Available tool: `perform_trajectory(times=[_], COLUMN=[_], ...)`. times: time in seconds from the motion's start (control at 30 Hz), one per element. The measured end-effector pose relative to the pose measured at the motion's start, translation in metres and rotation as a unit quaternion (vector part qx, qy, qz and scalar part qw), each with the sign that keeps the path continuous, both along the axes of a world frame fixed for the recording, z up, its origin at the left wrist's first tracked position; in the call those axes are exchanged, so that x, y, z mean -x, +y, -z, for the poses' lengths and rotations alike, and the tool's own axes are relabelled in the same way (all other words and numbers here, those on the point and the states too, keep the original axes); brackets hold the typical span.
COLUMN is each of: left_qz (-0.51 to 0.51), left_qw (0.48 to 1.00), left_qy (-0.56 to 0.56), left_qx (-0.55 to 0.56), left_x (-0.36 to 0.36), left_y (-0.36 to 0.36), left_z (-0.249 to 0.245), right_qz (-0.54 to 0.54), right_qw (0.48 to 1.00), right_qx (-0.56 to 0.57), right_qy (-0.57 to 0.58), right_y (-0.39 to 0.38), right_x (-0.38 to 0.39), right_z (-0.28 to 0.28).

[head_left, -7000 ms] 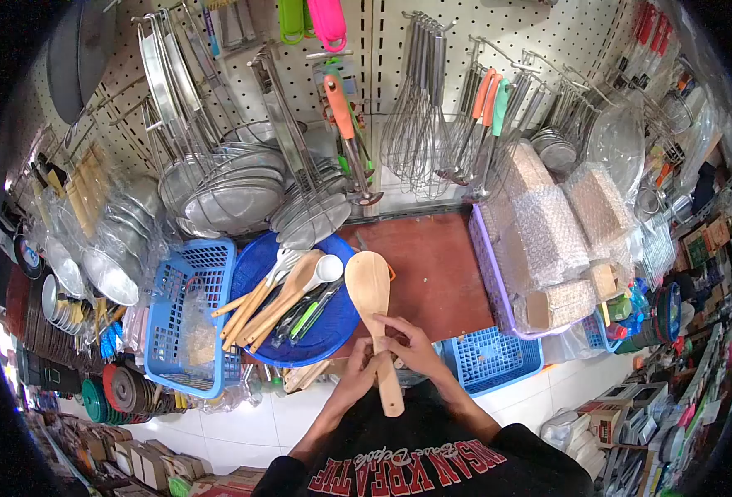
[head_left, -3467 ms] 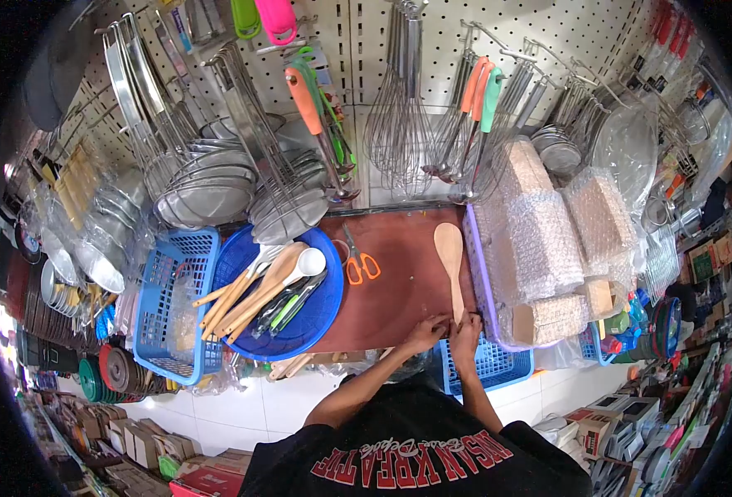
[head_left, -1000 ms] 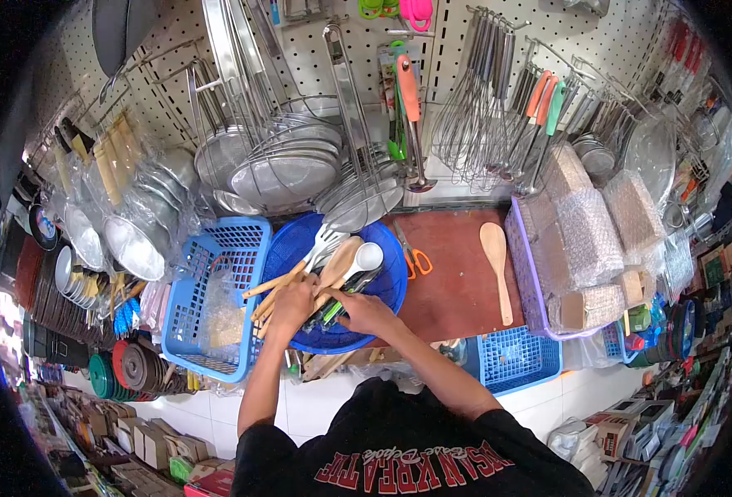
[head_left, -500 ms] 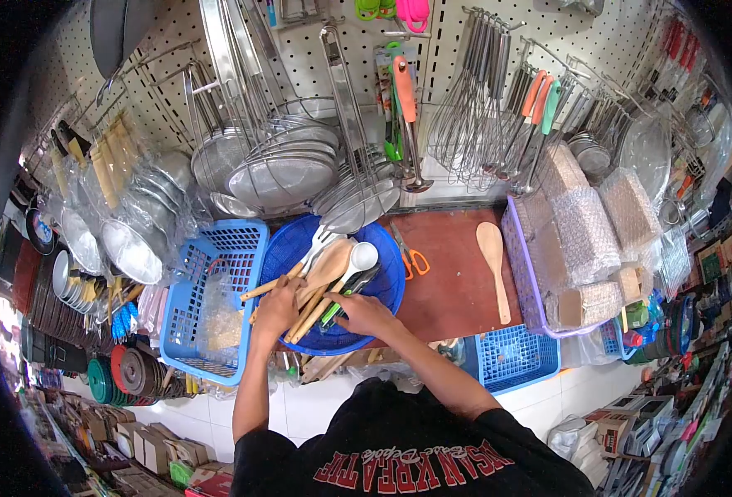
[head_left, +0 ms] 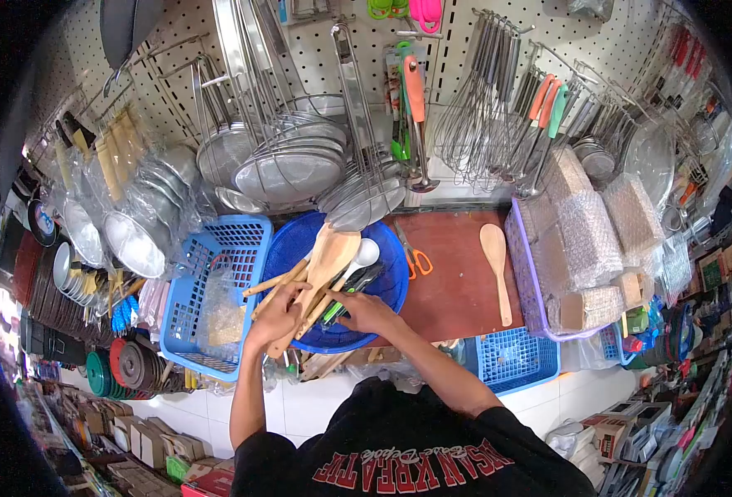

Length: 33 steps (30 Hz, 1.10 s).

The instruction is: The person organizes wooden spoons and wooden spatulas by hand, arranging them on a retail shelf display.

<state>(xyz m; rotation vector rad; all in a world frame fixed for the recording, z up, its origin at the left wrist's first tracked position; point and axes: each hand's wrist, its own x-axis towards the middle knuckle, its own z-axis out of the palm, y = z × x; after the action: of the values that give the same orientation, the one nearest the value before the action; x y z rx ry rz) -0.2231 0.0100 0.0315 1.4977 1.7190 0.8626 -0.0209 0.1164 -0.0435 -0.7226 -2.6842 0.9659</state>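
A blue plastic basin (head_left: pixel 395 286) holds several utensils. My left hand (head_left: pixel 276 319) is closed around the handle of a wooden spatula (head_left: pixel 337 248), whose broad blade points up and away over the utensils. Other wooden handles (head_left: pixel 265 286) lie beside and under that hand. My right hand (head_left: pixel 367 315) is at the right side of the pile, its fingers stretched toward a green-edged utensil (head_left: pixel 333 311) and touching the pile; I see nothing held in it. A white ladle (head_left: pixel 366 252) lies between the spatula and dark utensils (head_left: pixel 367 277).
A blue basket (head_left: pixel 192 248) with plastic-wrapped goods stands left. Rightward on the red-brown surface (head_left: pixel 453 265) lie orange-handled scissors (head_left: pixel 420 263) and another wooden spatula (head_left: pixel 496 257). A purple basket (head_left: pixel 518 248) holds bubble-wrapped boxes. Strainers (head_left: pixel 291 174) and whisks (head_left: pixel 473 124) hang behind.
The wooden spatula has risen above the pile, its blade now covering the slotted utensil's white head. My left hand has shifted slightly toward me with it. My right hand stays nearly in place.
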Motion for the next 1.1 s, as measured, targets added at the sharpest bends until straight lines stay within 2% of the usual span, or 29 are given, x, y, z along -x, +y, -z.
perform_trajectory(times=[0.1,0.17,0.3,0.47,0.57,0.67,0.77,0.87,0.97,1.07,1.1], left_qz=[0.000,0.011,-0.013,-0.019,-0.024,-0.021,-0.018,-0.040,-0.051,-0.059,-0.068], left_qw=[0.985,0.966,0.952,0.954,0.953,0.949,0.944,0.934,0.930,0.930,0.927], left_qy=[-0.131,-0.219,-0.252,-0.268,-0.271,-0.287,-0.310,-0.339,-0.352,-0.356,-0.364], left_qx=[0.110,0.136,0.176,0.132,0.134,0.133,0.114,0.102,0.090,0.069,0.064], left_x=[-0.014,-0.017,-0.032,-0.040,-0.047,-0.054,-0.056,-0.062,-0.070,-0.078,-0.082], left_y=[-0.003,-0.003,-0.003,-0.007,-0.010,-0.012,-0.010,-0.009,-0.006,-0.003,-0.003], left_z=[-0.018,-0.008,-0.005,0.002,0.002,0.004,0.016,0.017,0.012,0.015,0.015], right_qz=[-0.005,-0.019,-0.016,-0.039,-0.078,-0.060,0.018,0.036,0.068,0.148,0.158], right_qw=[1.000,0.999,0.997,0.999,0.996,0.997,0.996,0.999,0.989,0.969,0.950], right_qx=[0.004,0.034,0.049,0.021,0.031,0.033,0.060,0.029,0.119,0.156,0.219], right_qy=[-0.014,-0.038,-0.052,-0.002,-0.031,-0.026,-0.061,-0.014,0.059,0.121,0.158], right_y=[-0.001,0.002,0.003,0.005,0.009,0.010,0.003,0.005,0.010,0.013,0.015], right_x=[0.002,0.002,0.000,-0.001,0.001,0.008,0.003,-0.001,-0.004,-0.004,-0.004], right_z=[0.002,-0.003,-0.010,0.005,0.017,0.041,0.003,0.010,0.013,0.008,0.015])
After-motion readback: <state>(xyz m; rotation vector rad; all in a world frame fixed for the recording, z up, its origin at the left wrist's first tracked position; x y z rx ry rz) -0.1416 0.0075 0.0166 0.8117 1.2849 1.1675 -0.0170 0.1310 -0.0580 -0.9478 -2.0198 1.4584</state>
